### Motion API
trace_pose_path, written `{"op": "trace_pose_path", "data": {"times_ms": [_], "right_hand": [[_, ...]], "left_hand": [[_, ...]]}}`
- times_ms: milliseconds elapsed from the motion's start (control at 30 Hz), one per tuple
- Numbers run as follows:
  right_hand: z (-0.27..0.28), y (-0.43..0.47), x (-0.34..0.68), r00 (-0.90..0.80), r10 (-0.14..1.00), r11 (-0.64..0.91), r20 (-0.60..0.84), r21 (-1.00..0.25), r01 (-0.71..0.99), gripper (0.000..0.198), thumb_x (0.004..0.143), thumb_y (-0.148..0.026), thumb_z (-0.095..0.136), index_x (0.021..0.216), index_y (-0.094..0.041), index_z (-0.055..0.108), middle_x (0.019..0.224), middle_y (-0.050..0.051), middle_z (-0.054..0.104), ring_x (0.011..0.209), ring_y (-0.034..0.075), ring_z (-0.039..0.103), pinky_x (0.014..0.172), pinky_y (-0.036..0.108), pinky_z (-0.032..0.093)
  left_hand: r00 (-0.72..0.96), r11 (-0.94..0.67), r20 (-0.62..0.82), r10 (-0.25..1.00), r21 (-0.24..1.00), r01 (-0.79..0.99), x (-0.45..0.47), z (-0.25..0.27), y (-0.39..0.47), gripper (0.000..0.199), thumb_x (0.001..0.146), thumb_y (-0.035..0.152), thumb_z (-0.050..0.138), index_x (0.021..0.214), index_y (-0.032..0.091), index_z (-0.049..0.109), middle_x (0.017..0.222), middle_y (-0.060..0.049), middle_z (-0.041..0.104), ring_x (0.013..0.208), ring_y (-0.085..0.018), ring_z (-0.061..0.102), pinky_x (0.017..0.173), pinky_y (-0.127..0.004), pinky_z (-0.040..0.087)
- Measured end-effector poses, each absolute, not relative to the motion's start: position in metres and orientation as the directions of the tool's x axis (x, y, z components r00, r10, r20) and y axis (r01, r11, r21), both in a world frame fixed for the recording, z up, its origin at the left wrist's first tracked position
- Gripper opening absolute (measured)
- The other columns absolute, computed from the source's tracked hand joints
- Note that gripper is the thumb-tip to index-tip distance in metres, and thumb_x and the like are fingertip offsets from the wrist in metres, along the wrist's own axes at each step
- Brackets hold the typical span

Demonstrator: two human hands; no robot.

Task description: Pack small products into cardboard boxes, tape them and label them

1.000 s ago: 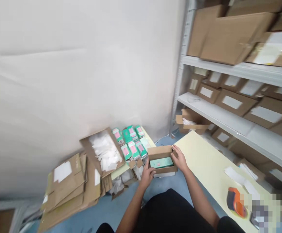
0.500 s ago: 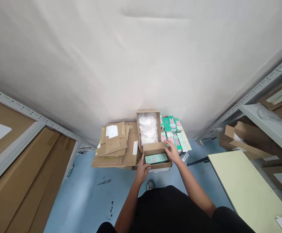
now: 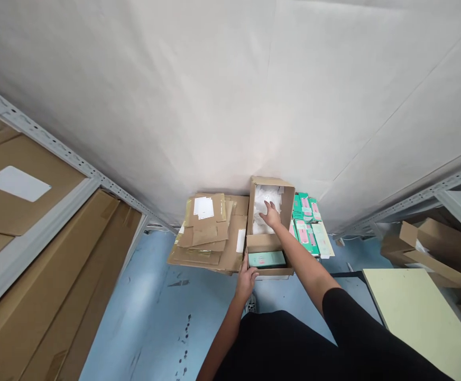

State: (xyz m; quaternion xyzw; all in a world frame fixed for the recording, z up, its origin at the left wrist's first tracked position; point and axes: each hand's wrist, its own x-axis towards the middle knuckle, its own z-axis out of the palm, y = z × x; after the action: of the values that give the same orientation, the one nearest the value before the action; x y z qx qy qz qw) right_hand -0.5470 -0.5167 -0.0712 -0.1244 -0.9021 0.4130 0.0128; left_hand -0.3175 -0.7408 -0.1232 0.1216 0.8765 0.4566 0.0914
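Observation:
My left hand (image 3: 246, 279) grips the near left corner of a small open cardboard box (image 3: 270, 272), its fingers along the side wall and the thumb at the front. Inside lies a mint-green carton (image 3: 267, 259). Over a taller open cardboard box (image 3: 288, 209) behind it, my right hand (image 3: 270, 216) reaches in with fingers spread. Clear-white plastic packaging (image 3: 263, 197) fills that box, and the right fingertips are over it or touching it; I cannot tell which. Nothing is visibly held in the right hand.
Flattened cardboard (image 3: 206, 233) is stacked on the left. Green-and-pink packs (image 3: 305, 233) stand in rows on the right. Shelving with large cartons (image 3: 56, 286) runs along the left, and a pale yellow board (image 3: 421, 312) lies at the lower right. A wall (image 3: 230, 106) rises behind.
My right hand has left the small box's right side and moved up and left into the box of plastic packaging. My left hand stays at the small box. The view has shifted left.

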Motion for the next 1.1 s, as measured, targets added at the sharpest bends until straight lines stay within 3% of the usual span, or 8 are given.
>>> {"op": "trace_pose_path", "data": {"times_ms": [67,167,300,500,667,900,1000,1100], "right_hand": [[-0.072,-0.525,-0.562,-0.961,0.250,0.679,-0.119,-0.686,0.262,0.075,0.083,-0.041,0.081,0.152,-0.028,0.056,0.168,0.014,0.037,0.135,0.038,0.061,0.115,0.046,0.047],[-0.072,-0.537,-0.575,-0.954,0.236,0.806,-0.186,-0.511,0.299,0.064,0.090,-0.032,0.073,0.152,-0.025,0.056,0.154,0.017,0.056,0.126,0.033,0.067,0.105,0.039,0.050],[-0.067,-0.543,-0.577,-0.952,0.192,0.894,-0.239,-0.358,0.270,0.035,0.094,-0.019,0.059,0.125,-0.015,0.076,0.116,0.017,0.078,0.106,0.028,0.073,0.088,0.031,0.050],[-0.047,-0.526,-0.556,-0.977,0.168,0.893,-0.128,-0.401,0.206,0.026,0.093,-0.019,0.054,0.097,-0.015,0.080,0.097,0.012,0.081,0.087,0.022,0.069,0.076,0.025,0.044],[-0.024,-0.504,-0.513,-0.967,0.183,0.787,0.179,-0.616,0.035,0.025,0.093,-0.030,0.057,0.077,-0.018,0.073,0.077,0.008,0.076,0.070,0.020,0.064,0.069,0.026,0.044],[0.010,-0.495,-0.393,-0.884,0.178,0.689,0.432,-0.696,-0.201,0.017,0.095,-0.027,0.058,0.092,-0.020,0.074,0.092,0.008,0.075,0.086,0.024,0.069,0.081,0.032,0.053],[0.010,-0.495,-0.340,-0.922,0.074,0.733,0.380,-0.648,-0.209,0.021,0.093,-0.019,0.058,0.104,-0.020,0.075,0.106,0.011,0.076,0.104,0.026,0.069,0.094,0.036,0.054],[0.002,-0.489,-0.303,-0.986,-0.111,0.759,0.122,-0.631,-0.164,0.020,0.090,-0.021,0.066,0.106,-0.021,0.078,0.113,0.011,0.076,0.110,0.027,0.070,0.096,0.038,0.056]], "left_hand": [[-0.943,0.547,-0.037,0.330,0.822,0.159,-0.318,-0.121,-0.742,0.021,0.091,0.019,0.061,0.096,0.025,0.080,0.170,-0.002,0.038,0.149,-0.031,0.045,0.120,-0.047,0.042],[-0.932,0.542,-0.011,0.362,0.816,0.201,-0.319,-0.117,-0.743,0.022,0.092,0.018,0.060,0.097,0.025,0.080,0.171,-0.002,0.037,0.148,-0.031,0.045,0.121,-0.049,0.042],[-0.930,0.552,0.016,0.367,0.802,0.231,-0.321,-0.113,-0.743,0.021,0.092,0.015,0.061,0.098,0.023,0.079,0.173,-0.002,0.032,0.148,-0.032,0.044,0.121,-0.050,0.042],[-0.938,0.581,0.042,0.345,0.775,0.248,-0.319,-0.105,-0.745,0.019,0.092,0.015,0.061,0.095,0.022,0.078,0.173,-0.006,0.031,0.143,-0.034,0.050,0.115,-0.053,0.047],[-0.936,0.585,0.091,0.341,0.759,0.287,-0.312,-0.095,-0.750,0.019,0.095,0.018,0.059,0.094,0.021,0.078,0.173,-0.008,0.032,0.147,-0.034,0.047,0.117,-0.053,0.045],[-0.913,0.597,0.129,0.387,0.719,0.354,-0.301,-0.075,-0.757,0.018,0.097,0.021,0.060,0.097,0.022,0.078,0.173,-0.008,0.032,0.140,-0.032,0.054,0.114,-0.050,0.049],[-0.895,0.586,0.158,0.418,0.705,0.399,-0.301,-0.066,-0.751,0.020,0.098,0.022,0.059,0.099,0.022,0.078,0.173,-0.008,0.032,0.143,-0.032,0.051,0.115,-0.051,0.048],[-0.880,0.573,0.197,0.432,0.693,0.436,-0.302,-0.061,-0.738,0.021,0.100,0.024,0.058,0.100,0.022,0.078,0.173,-0.009,0.031,0.147,-0.033,0.047,0.116,-0.052,0.047]]}}
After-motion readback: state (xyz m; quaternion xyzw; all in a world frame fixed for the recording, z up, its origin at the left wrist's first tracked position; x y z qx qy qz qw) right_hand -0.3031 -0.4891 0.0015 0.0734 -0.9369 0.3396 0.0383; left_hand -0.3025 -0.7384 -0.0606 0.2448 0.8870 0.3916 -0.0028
